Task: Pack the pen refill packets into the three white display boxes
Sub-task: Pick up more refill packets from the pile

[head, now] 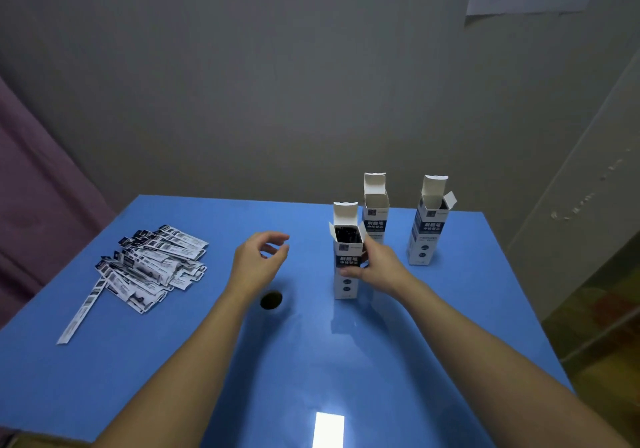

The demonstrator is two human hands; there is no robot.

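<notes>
Three tall white display boxes stand upright with top flaps open on the blue table (173,361). My right hand (379,266) grips the nearest box (346,288) round its middle; dark packet ends show inside its open top. The second box (376,219) stands just behind it, the third box (427,233) further right. A heap of white-and-black pen refill packets (152,266) lies at the table's left, with one packet (81,312) lying apart at its near side. My left hand (258,260) hovers between heap and boxes, fingers loosely curled, holding nothing.
A dark round hole (271,300) sits in the table top just below my left hand. A grey wall rises behind the table. A purple curtain (31,205) hangs at the left. The table's right edge drops to a patterned floor.
</notes>
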